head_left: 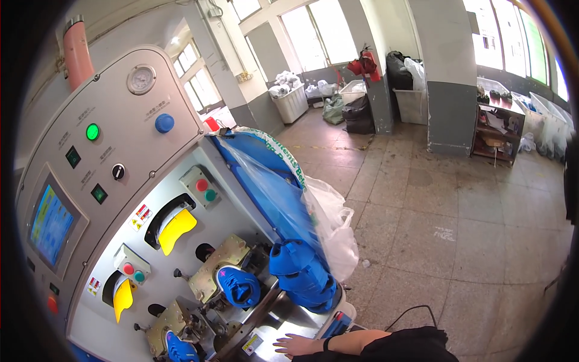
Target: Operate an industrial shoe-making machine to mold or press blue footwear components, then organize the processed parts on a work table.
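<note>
My right hand (294, 345) rests with its fingers stretched out on the metal ledge (284, 318) of a grey machine (108, 72). It holds nothing, and a dark band circles its wrist. Just beyond it, a pile of blue shoe uppers (301, 274) leans at the ledge's right end. One blue shoe upper (238, 285) sits on a clamp station (217, 268) of the machine. Another blue shoe upper (181, 348) is at the nearer station (169, 332), cut off by the lower edge. My left hand is out of view.
Yellow flaps (178, 231) hang from the machine's openings beside red and green push buttons (202, 187). A lit screen (51, 217) is at left. White plastic bags (332, 223) hang on its right side. Tiled floor (434, 223) stretches to bins (289, 104) and a shelf (497, 133).
</note>
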{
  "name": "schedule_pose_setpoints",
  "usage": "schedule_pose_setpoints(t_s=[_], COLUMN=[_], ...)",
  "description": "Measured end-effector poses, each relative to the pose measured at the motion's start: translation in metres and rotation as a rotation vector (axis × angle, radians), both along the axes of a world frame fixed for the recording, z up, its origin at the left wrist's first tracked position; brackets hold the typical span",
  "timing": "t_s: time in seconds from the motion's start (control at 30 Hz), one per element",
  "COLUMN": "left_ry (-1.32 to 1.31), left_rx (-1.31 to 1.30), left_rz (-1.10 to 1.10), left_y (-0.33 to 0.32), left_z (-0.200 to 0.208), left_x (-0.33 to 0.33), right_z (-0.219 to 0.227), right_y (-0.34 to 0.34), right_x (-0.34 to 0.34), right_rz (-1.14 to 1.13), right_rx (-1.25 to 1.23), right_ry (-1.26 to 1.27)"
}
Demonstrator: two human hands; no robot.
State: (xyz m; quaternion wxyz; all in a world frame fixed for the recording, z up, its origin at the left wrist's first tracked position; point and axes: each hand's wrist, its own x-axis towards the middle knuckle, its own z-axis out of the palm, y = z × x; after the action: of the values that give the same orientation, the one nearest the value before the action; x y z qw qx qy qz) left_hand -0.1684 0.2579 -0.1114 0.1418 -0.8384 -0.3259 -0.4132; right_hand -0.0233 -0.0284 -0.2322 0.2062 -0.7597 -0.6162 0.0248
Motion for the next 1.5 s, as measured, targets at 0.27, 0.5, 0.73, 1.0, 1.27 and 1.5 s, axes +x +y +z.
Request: schedule_pose_setpoints(t_s=[0.27, 0.5, 0.73, 1.0, 1.27, 1.5], left_ry=[0.026, 0.130, 0.171, 0.168, 0.123, 0.136], left_rx=[-0.135, -0.152, -0.144, -0.307, -0.296, -0.274], left_rz=[0.019, 0.008, 0.011, -0.033, -0.022, 0.042], left_y=[-0.001, -0.017, -0.011, -0.026, -0.030, -0.020], left_z=[0.040, 0.069, 0.077, 0.113, 0.112, 0.101], left_x=[-0.002, -0.005, -0.010, -0.004, -0.002, -0.002], right_z=[0.011, 0.016, 0.020, 0.016, 0.016, 0.011], right_y=[-0.005, -0.008, -0.006, -0.006, -0.006, -0.006], right_x=[-0.004, -0.008, -0.009, -0.010, -0.010, -0.009], right_rz=[-0.014, -0.036, -0.046, -0.058, -0.052, -0.036], right_rx=[0.018, -0.013, -0.037, -0.051, -0.068, -0.010], right_ry=[0.045, 0.049, 0.079, 0.083, 0.097, 0.112])
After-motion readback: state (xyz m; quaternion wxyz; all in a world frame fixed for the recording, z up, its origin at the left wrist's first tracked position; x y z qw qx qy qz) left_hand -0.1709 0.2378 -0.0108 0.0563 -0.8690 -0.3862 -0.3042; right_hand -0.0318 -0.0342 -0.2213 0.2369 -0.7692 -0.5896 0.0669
